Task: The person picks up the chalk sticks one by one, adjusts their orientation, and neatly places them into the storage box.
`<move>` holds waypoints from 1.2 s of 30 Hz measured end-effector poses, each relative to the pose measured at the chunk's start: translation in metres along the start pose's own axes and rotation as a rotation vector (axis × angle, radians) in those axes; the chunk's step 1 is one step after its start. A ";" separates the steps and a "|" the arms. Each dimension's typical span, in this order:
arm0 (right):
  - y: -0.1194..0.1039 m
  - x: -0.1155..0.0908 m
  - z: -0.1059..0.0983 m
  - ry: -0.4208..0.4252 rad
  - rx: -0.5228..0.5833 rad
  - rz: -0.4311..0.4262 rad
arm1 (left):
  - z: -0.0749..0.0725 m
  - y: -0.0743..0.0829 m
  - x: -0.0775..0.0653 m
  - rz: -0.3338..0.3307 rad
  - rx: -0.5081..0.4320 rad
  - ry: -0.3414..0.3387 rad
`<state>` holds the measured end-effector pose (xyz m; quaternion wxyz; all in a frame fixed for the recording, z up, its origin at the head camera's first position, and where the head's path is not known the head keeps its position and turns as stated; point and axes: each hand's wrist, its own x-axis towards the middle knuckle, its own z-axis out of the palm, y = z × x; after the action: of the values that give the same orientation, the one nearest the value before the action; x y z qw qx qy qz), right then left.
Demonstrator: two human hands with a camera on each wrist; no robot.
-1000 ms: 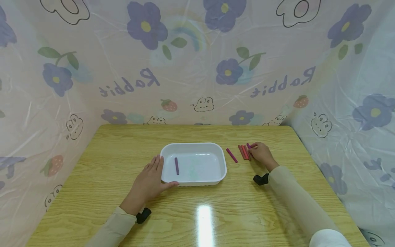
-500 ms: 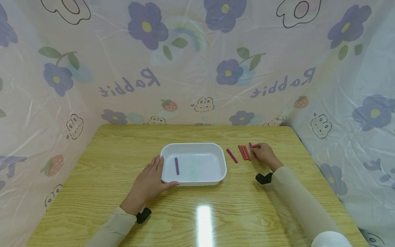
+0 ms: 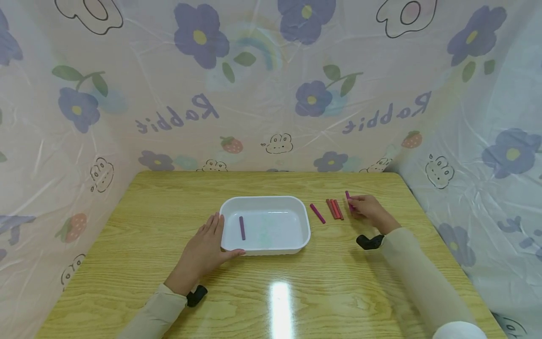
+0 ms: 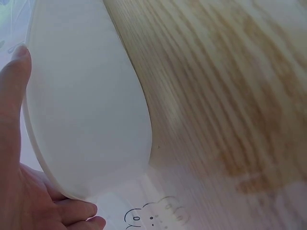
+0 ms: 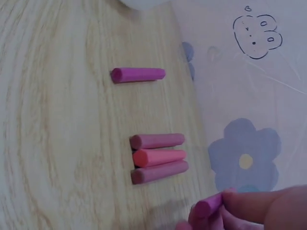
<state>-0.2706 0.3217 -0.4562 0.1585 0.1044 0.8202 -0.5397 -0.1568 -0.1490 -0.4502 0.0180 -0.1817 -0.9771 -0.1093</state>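
A white plastic tray [image 3: 266, 251] stands mid-table, and one dull purple crayon [image 3: 242, 228] lies inside near its left end. My left hand [image 3: 206, 247] holds the tray's near left corner, thumb along the front wall and fingers at the left end; the left wrist view shows the tray wall [image 4: 91, 105] between thumb and fingers. To the right of the tray, my right hand [image 3: 370, 211] pinches a magenta crayon [image 5: 209, 205] between thumb and fingers. Left of that hand, three reddish crayons [image 3: 335, 209] lie side by side, the middle one brighter.
Another magenta crayon [image 3: 317, 213] lies alone between the tray and the reddish group. The wooden table [image 3: 322, 292] is bordered at the back and sides by a flower-and-rabbit printed sheet [image 3: 254, 94].
My right hand has drawn the magenta crayon rightward, away from the three reddish ones it was beside. My left hand and the tray stay where they were.
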 end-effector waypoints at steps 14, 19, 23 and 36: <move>-0.013 -0.010 -0.003 -0.197 0.467 0.009 | -0.001 0.000 -0.001 -0.002 -0.001 0.003; -0.019 -0.012 0.000 -0.292 0.598 -0.009 | -0.002 0.001 -0.001 -0.002 0.005 -0.001; -0.022 -0.010 0.002 -0.338 0.653 -0.035 | -0.002 0.001 -0.001 0.002 0.002 0.005; -0.036 -0.016 0.016 -0.400 0.695 -0.105 | -0.001 -0.001 0.000 0.008 0.016 0.012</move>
<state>-0.2662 0.2927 -0.4252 0.2423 0.0026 0.5462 -0.8019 -0.1572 -0.1496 -0.4493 0.0255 -0.1850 -0.9770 -0.1027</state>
